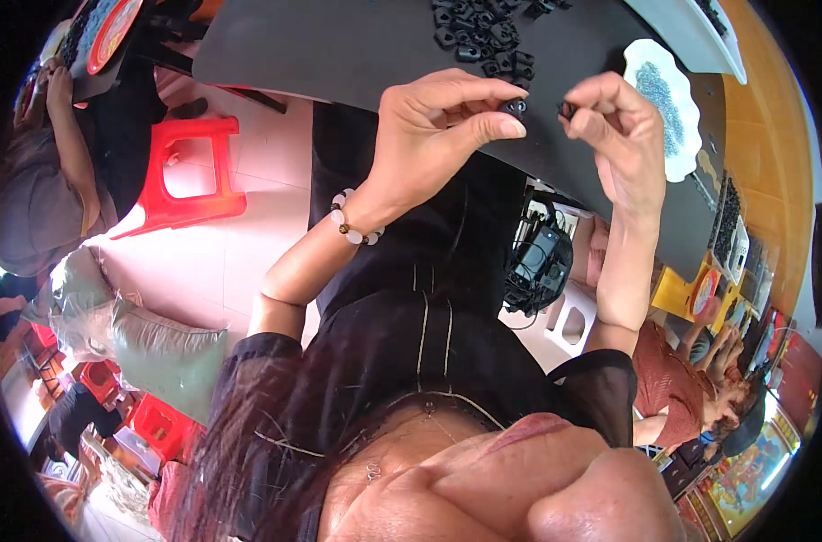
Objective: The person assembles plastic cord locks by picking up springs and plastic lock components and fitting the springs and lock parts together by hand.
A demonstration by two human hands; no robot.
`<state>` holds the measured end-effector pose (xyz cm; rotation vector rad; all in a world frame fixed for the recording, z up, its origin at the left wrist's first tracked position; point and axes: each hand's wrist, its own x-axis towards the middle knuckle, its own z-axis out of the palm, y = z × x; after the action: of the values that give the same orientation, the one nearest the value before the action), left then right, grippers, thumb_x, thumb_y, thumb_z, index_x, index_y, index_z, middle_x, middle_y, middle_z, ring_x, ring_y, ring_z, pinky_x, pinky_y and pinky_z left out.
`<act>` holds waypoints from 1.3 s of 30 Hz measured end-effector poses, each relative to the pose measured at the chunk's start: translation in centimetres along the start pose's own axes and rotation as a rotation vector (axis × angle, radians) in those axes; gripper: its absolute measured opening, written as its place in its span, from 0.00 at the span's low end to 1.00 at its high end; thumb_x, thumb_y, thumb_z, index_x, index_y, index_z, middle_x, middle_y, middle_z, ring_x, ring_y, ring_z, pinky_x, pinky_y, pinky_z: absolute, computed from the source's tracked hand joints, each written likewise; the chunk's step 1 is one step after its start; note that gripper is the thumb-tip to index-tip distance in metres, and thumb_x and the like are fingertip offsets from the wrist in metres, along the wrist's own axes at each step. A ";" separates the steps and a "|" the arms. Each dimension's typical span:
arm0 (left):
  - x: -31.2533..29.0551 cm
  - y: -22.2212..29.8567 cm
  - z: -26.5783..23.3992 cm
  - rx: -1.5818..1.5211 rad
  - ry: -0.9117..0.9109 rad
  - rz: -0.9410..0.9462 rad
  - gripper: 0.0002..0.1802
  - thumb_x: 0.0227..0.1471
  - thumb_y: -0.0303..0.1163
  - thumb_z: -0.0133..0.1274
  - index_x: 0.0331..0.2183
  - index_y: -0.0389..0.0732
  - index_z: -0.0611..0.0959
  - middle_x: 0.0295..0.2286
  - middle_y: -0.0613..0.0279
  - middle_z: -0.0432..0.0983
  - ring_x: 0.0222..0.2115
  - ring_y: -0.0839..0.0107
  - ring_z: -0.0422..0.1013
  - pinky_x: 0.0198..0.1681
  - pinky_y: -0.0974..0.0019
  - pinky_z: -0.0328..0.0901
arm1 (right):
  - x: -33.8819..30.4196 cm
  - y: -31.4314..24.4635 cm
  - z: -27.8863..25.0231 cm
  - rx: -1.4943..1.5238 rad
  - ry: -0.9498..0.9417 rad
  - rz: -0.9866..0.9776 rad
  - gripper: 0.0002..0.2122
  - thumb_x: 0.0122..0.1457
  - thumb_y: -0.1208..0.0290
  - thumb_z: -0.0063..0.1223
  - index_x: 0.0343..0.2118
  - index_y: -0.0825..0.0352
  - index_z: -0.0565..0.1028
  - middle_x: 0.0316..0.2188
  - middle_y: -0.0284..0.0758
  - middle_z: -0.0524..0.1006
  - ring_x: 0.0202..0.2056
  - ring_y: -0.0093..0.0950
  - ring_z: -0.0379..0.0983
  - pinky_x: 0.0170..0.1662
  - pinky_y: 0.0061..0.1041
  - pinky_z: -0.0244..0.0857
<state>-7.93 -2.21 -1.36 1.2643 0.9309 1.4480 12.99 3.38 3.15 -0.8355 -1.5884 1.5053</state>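
Nearest the lens, at the bottom edge, is the person's own chin and neck, with a black top (429, 298) running up toward the table. Both bare forearms rise from there. On the left wrist sits a bead bracelet (355, 228) of pale and amber beads. Above it, the left hand (438, 126) is closed in a pinch, thumb and forefinger tips pressing a small black part (516, 107) between them, the other fingers curled above. Just beside it, with a narrow gap between, the right hand (614, 122) is likewise curled shut, its fingertips gripping a second small black piece (567, 109); how much of that piece is hidden by the fingers cannot be told. Both parts are held in the air over the near edge of the dark grey table (338, 45). Farther up on the table lies a heap of small black parts (483, 34), and to the right a white scalloped dish (666, 104) holding a pile of tiny grey bits. Beneath the table edge a red plastic stool (189, 172) stands on the pale tiled floor. Other people sit at the far left and lower right
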 end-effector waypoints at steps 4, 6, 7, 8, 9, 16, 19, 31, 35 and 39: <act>-0.2 -0.1 0.2 -0.034 -0.024 0.033 0.14 0.43 0.22 0.65 0.37 0.38 0.86 0.29 0.64 0.78 0.29 0.81 0.72 0.32 0.78 0.66 | -1.0 0.5 0.9 0.139 -0.004 0.014 0.09 0.50 0.76 0.66 0.34 0.69 0.79 0.28 0.33 0.80 0.29 0.16 0.75 0.36 0.15 0.68; -0.3 -0.1 0.1 -0.004 -0.053 0.048 0.14 0.44 0.23 0.65 0.37 0.38 0.86 0.31 0.62 0.79 0.30 0.79 0.73 0.33 0.78 0.68 | -1.2 0.7 1.1 0.121 -0.002 0.010 0.08 0.50 0.76 0.66 0.33 0.70 0.79 0.28 0.33 0.80 0.29 0.16 0.74 0.36 0.15 0.69; -0.4 -0.1 -0.1 0.028 -0.085 0.064 0.14 0.44 0.23 0.64 0.38 0.38 0.86 0.32 0.61 0.79 0.32 0.78 0.74 0.35 0.78 0.69 | -1.2 0.8 1.2 0.131 -0.002 0.014 0.08 0.50 0.76 0.66 0.32 0.70 0.79 0.28 0.33 0.79 0.29 0.16 0.74 0.36 0.15 0.69; -0.5 -0.1 -0.1 0.028 -0.080 0.066 0.14 0.44 0.23 0.64 0.38 0.38 0.86 0.32 0.61 0.79 0.32 0.78 0.74 0.35 0.78 0.69 | -1.2 0.8 1.3 0.141 -0.002 0.019 0.07 0.50 0.77 0.66 0.32 0.70 0.80 0.28 0.33 0.79 0.29 0.17 0.74 0.35 0.15 0.69; -0.5 -0.3 0.1 0.028 -0.083 0.083 0.15 0.44 0.23 0.64 0.38 0.38 0.86 0.33 0.61 0.79 0.32 0.78 0.74 0.35 0.78 0.69 | -1.2 0.7 1.4 0.142 -0.007 0.021 0.07 0.50 0.77 0.66 0.32 0.70 0.80 0.28 0.33 0.79 0.29 0.17 0.74 0.35 0.15 0.69; -0.7 -0.3 0.0 0.117 -0.092 0.134 0.14 0.42 0.24 0.65 0.37 0.40 0.87 0.31 0.63 0.80 0.29 0.79 0.73 0.31 0.79 0.67 | -1.5 1.1 1.4 0.098 -0.013 0.043 0.06 0.49 0.78 0.66 0.30 0.70 0.80 0.27 0.32 0.78 0.29 0.17 0.73 0.35 0.15 0.67; -0.7 -0.4 0.1 0.119 -0.084 0.149 0.14 0.42 0.25 0.66 0.36 0.40 0.87 0.30 0.64 0.80 0.28 0.80 0.73 0.29 0.79 0.66 | -1.6 1.0 1.4 0.082 -0.014 0.041 0.06 0.49 0.78 0.66 0.30 0.70 0.80 0.26 0.32 0.78 0.28 0.17 0.72 0.35 0.15 0.67; -0.9 -1.0 0.4 0.249 -0.051 0.255 0.13 0.42 0.24 0.66 0.35 0.39 0.87 0.29 0.62 0.80 0.28 0.76 0.76 0.28 0.77 0.68 | -1.6 1.0 0.9 -0.030 -0.037 0.136 0.07 0.47 0.76 0.68 0.27 0.69 0.79 0.24 0.29 0.76 0.27 0.15 0.71 0.32 0.13 0.64; -1.2 -0.7 0.6 0.263 -0.083 0.261 0.13 0.43 0.19 0.64 0.35 0.37 0.86 0.31 0.59 0.79 0.28 0.74 0.76 0.29 0.76 0.71 | -1.6 1.1 0.7 -0.050 -0.066 0.148 0.07 0.47 0.76 0.68 0.25 0.69 0.78 0.23 0.28 0.76 0.26 0.14 0.70 0.31 0.13 0.63; -1.6 -0.6 0.7 0.290 -0.108 0.314 0.16 0.42 0.11 0.58 0.36 0.34 0.85 0.33 0.55 0.77 0.29 0.71 0.78 0.32 0.75 0.75 | -2.1 0.9 0.9 -0.074 -0.057 0.155 0.06 0.47 0.77 0.68 0.25 0.69 0.78 0.23 0.29 0.76 0.27 0.14 0.70 0.31 0.14 0.63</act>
<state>-7.10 -3.62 -2.24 1.7487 0.9223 1.5011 13.19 1.18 2.10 -0.9853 -1.6615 1.5992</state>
